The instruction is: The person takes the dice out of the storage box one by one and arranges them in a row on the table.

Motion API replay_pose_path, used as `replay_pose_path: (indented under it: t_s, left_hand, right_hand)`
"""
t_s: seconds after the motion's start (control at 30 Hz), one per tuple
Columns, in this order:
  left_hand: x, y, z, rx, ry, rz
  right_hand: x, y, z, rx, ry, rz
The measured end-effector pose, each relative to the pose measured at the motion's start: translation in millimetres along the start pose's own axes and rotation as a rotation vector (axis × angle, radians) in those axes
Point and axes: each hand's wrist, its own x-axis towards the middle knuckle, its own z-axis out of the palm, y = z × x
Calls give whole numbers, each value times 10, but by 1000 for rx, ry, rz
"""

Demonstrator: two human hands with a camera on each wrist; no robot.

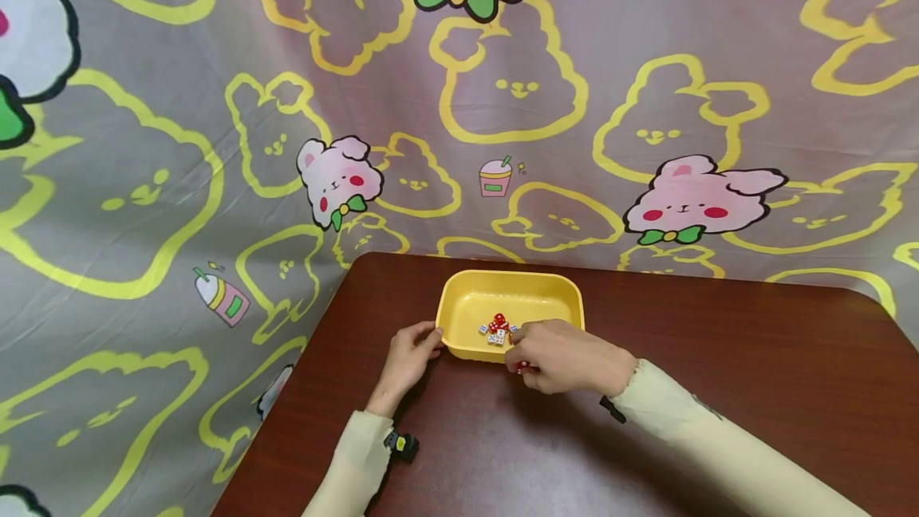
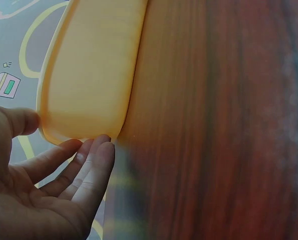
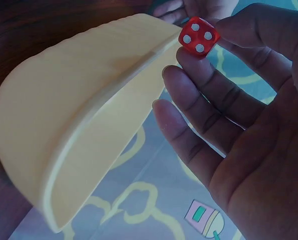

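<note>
A yellow plastic basin [image 1: 517, 276] sits on the table, with several red and white dice [image 1: 498, 329] grouped on its floor. My left hand [image 1: 409, 357] holds the basin's near left corner; in the left wrist view its thumb [image 2: 26, 121] lies at the rim and its fingertips [image 2: 104, 142] meet the outer wall. At the basin's near right side, my right hand [image 1: 563, 356] pinches a red die [image 3: 199, 37] between thumb and index finger, just outside the front wall. The die's four white pips face the right wrist camera, and the other fingers extend loosely below it.
The dark reddish-brown wooden table [image 1: 718, 341] reaches to a patterned curtain [image 1: 646, 62] behind and on the left. Its far edge runs close behind the basin. Black wrist straps [image 1: 402, 445] sit at both sleeves.
</note>
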Motion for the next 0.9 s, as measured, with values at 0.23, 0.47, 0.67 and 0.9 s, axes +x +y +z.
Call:
replay_pose_path:
  t_s: [0.23, 0.47, 0.67, 0.9]
  left_hand:
    - [-4, 5, 1, -2, 3, -1]
    - [-5, 9, 7, 1, -4, -7]
    - [-1, 10, 5, -5, -4, 1]
    - [-13, 27, -3, -4, -5, 2]
  right_hand:
    - [-85, 54, -23, 4, -12, 23]
    - [-130, 60, -39, -15, -5, 23]
    - [-177, 61, -28, -8, 0, 19]
    - [-245, 86, -25, 1, 0, 34]
